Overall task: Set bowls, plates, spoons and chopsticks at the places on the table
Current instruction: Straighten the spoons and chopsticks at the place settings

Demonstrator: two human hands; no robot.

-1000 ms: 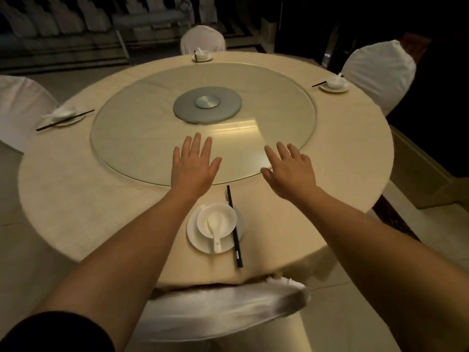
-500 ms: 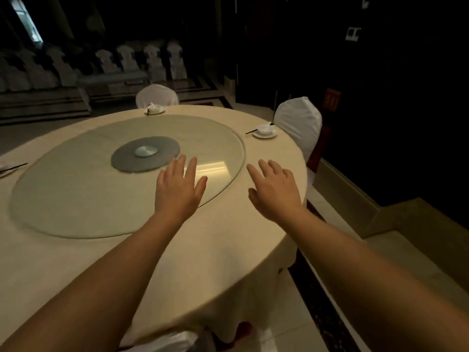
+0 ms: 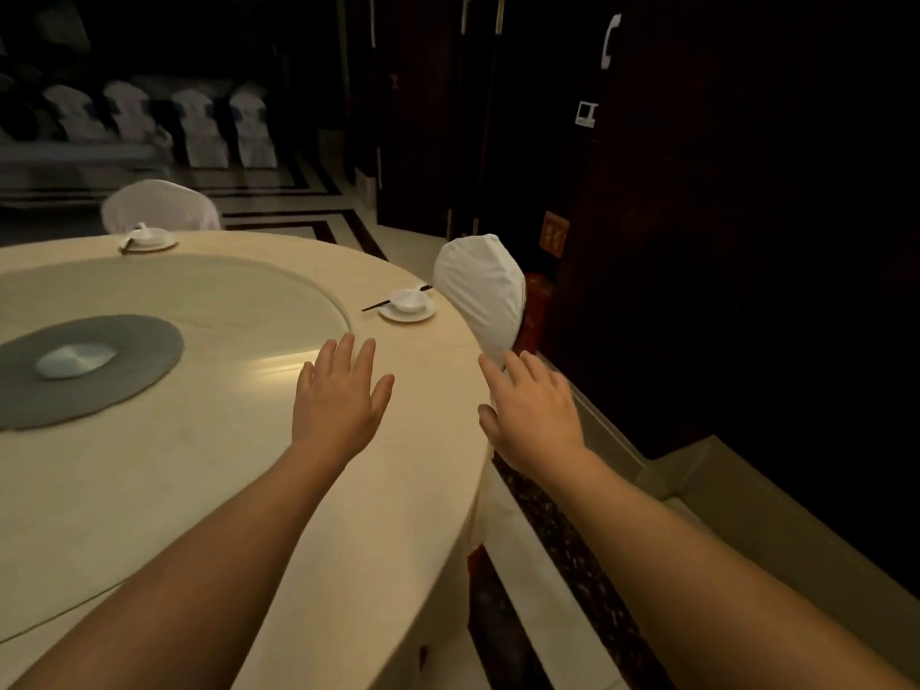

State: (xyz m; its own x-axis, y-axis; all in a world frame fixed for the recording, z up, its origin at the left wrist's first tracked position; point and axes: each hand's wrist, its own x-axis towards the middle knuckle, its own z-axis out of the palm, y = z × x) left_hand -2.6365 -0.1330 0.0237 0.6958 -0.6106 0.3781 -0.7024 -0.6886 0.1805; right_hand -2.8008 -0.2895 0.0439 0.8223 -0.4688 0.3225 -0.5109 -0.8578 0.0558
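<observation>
Both my arms reach out over the round table point(image 3: 239, 490), palms down. My left hand point(image 3: 338, 400) is held flat with the fingers straight and lightly spread, above the rim of the glass turntable point(image 3: 199, 301); I cannot tell whether it touches the glass. My right hand point(image 3: 530, 415) is spread too, fingers relaxed, out past the table's edge and in front of the nearer white-covered chair point(image 3: 480, 291) — it holds nothing.

Ahead of my hands one place is laid at the table's right edge: a small white bowl point(image 3: 409, 300) sits on a white plate point(image 3: 407, 311), with dark chopsticks point(image 3: 383, 302) lying just beside them, tips pointing toward the turntable. A second setting — bowl on plate point(image 3: 148, 240) — lies at the far side, in front of another covered chair point(image 3: 159, 204). A grey disc point(image 3: 99, 366) marks the turntable's middle.
</observation>
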